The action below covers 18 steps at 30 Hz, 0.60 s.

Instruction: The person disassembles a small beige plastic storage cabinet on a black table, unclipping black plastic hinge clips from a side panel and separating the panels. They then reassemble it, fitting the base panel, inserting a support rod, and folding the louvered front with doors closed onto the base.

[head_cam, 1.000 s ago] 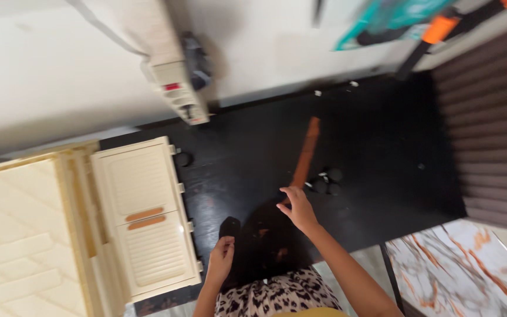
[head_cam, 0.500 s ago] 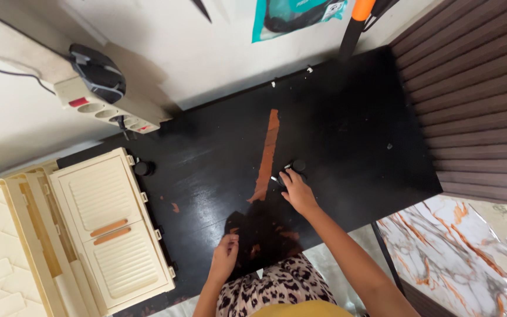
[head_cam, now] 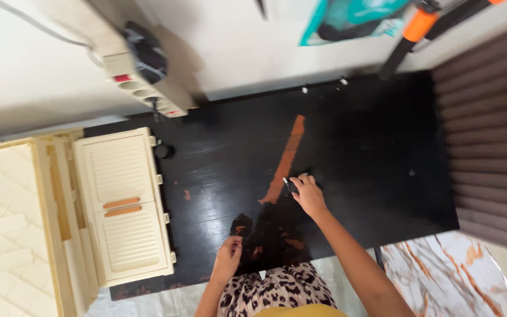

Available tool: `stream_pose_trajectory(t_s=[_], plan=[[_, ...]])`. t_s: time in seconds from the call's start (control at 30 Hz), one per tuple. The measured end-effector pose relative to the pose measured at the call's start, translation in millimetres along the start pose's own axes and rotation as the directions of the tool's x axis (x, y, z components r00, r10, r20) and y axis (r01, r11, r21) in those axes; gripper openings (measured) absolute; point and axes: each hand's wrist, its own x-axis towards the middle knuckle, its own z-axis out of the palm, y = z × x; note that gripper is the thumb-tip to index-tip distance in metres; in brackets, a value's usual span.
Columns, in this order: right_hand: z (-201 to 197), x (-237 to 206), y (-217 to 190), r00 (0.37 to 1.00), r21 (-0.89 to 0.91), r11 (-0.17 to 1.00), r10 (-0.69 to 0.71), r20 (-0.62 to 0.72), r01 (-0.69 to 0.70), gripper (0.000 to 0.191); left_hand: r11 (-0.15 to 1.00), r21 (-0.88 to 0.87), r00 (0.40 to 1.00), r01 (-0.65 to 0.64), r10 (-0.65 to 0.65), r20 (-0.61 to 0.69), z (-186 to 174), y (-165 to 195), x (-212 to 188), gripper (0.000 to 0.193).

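Black board [head_cam: 359, 152] lay flat on the floor; the right hand [head_cam: 308, 194] pinched a small dark tool [head_cam: 290, 185] beside the bare orange-brown strip [head_cam: 284, 161], apparently scraping. Left hand [head_cam: 228, 258] braced the near edge, grip loosely curled, holding nothing

Cream plastic cabinet [head_cam: 125, 205] lies on its back at left, two louvred doors up, two tan handles at the middle. Just left of it, a cream diamond-embossed panel [head_cam: 4, 235]. White power strip [head_cam: 142, 85] at far left on the pale floor, a black plug [head_cam: 146, 56] seated in it, grey cable running off left. Teal package [head_cam: 353, 17] at far centre. Orange-and-black tool handle [head_cam: 412, 32] at far right. Brown ribbed panel [head_cam: 491, 135] along the right edge. Marbled white-and-orange sheet [head_cam: 459, 276] at near right.
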Motion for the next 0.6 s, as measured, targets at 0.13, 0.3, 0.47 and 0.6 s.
stream_pose_trajectory(t_s=[0.13,0.3,0.47,0.6], plan=[[2.9,25.0,-29.4,0.999,0.09,0.995,-0.037,0.011,0.036,0.051,0.999,-0.041,0.998,0.026,-0.028,-0.062,-20.1,-8.6,-2.8,0.022],[26.5,77.7,-89.0,0.987,0.245,0.956,-0.151,-0.064,0.162,0.049,0.992,-0.103,0.988,0.072,-0.085,-0.127,-53.1,-20.4,-5.1,0.023],[60.2,140.3,-165.9,0.97,0.288,0.926,-0.235,-0.064,0.243,0.047,0.986,-0.141,0.973,0.095,-0.121,-0.194,-95.8,-35.3,-7.2,0.023],[83.1,181.5,-224.7,0.967,0.334,0.907,-0.238,-0.094,0.256,0.047,0.981,-0.147,0.968,0.126,-0.154,-0.2,-131.3,-48.2,-7.3,0.024]])
